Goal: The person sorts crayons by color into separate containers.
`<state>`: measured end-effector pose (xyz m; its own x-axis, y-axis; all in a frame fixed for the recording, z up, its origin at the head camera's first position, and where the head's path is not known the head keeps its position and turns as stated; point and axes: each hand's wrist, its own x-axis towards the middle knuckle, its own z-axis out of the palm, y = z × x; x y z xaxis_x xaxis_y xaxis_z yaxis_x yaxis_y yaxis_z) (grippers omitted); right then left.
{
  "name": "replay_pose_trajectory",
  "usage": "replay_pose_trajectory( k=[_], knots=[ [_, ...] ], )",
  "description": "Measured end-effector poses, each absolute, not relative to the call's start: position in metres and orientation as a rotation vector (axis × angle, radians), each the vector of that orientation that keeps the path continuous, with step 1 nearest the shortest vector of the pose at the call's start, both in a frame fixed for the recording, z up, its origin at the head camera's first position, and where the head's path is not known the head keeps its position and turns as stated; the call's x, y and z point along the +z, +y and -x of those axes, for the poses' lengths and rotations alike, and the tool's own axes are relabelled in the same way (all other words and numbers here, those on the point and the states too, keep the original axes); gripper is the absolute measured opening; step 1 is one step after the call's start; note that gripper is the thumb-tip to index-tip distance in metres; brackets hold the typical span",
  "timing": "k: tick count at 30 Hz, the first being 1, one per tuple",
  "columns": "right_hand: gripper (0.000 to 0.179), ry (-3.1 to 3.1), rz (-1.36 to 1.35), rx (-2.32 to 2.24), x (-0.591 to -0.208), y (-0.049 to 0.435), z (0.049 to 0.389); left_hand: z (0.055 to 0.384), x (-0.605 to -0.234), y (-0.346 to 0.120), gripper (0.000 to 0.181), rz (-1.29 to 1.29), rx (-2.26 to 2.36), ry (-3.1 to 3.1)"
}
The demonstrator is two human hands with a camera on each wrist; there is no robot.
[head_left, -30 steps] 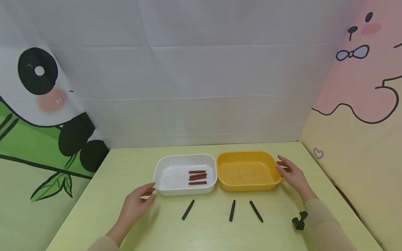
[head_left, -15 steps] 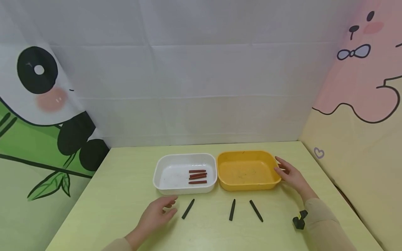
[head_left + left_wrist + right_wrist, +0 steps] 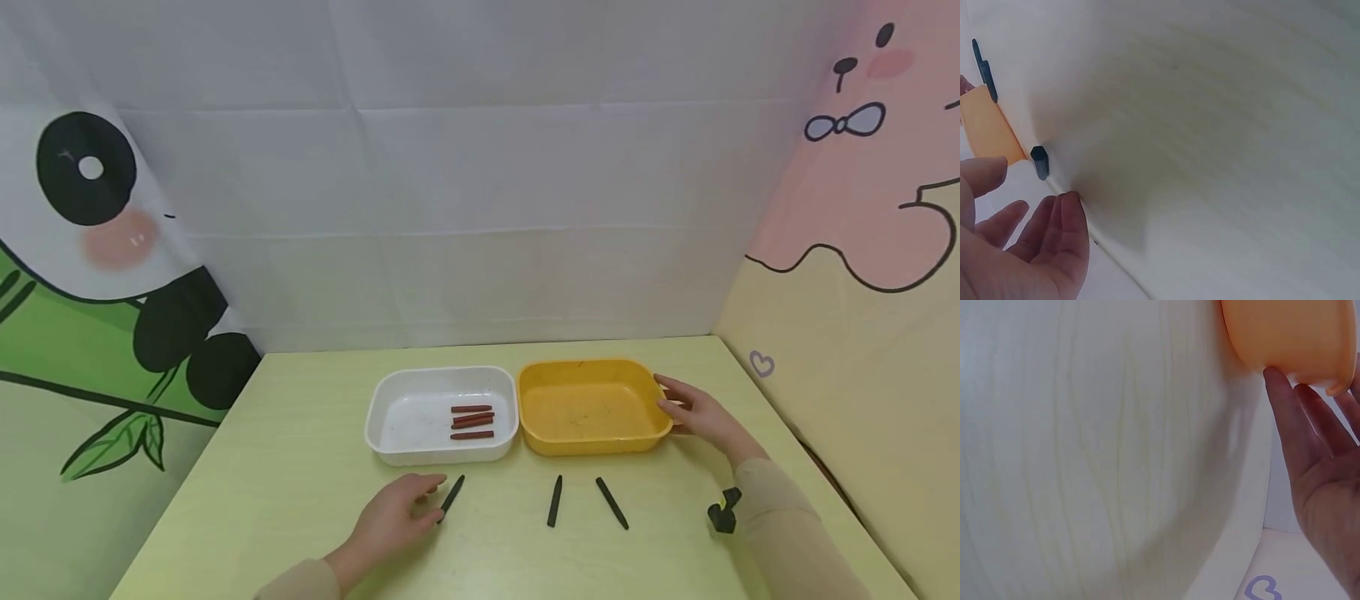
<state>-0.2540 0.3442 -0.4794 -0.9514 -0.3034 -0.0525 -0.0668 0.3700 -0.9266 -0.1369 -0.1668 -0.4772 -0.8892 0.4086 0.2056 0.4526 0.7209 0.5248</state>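
Observation:
My left hand [image 3: 393, 518] is beside a black crayon [image 3: 452, 497] on the table, thumb and fingers spread apart on its left side. In the left wrist view a gap shows between the fingertips [image 3: 1071, 199] and that crayon [image 3: 1040, 162]. My right hand [image 3: 705, 417] is at the right end of the yellow tray [image 3: 592, 444], its fairly straight fingers [image 3: 1291, 419] touching the tray's outer wall [image 3: 1285, 337]. Two more black crayons, one upright in view [image 3: 555, 501] and one slanted [image 3: 612, 503], lie in front of the yellow tray.
A white tray [image 3: 442, 457] stands against the yellow one's left side, with several red-brown crayons [image 3: 472, 422] in it. Both trays sit on a pale yellow table [image 3: 315, 392]. A white cloth wall [image 3: 480, 208] rises behind, with printed walls at either side.
My left hand has moved right and down from the white tray's left end to the left black crayon. The right hand has barely shifted at the yellow tray; trays and crayons have stayed put.

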Motion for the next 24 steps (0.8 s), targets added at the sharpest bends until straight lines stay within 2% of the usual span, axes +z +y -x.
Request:
replay_pose_trajectory(
  k=[18, 24],
  knots=[
    [0.065, 2.383, 0.300, -1.591, -0.474, 0.346, 0.253, 0.140, -0.484, -0.148, 0.056, 0.569, -0.849, -2.894],
    [0.064, 2.375, 0.295, -1.605, -0.476, 0.346, 0.254, 0.142, -0.494, -0.146, 0.051, 0.531, -0.882, -2.890]
  ],
)
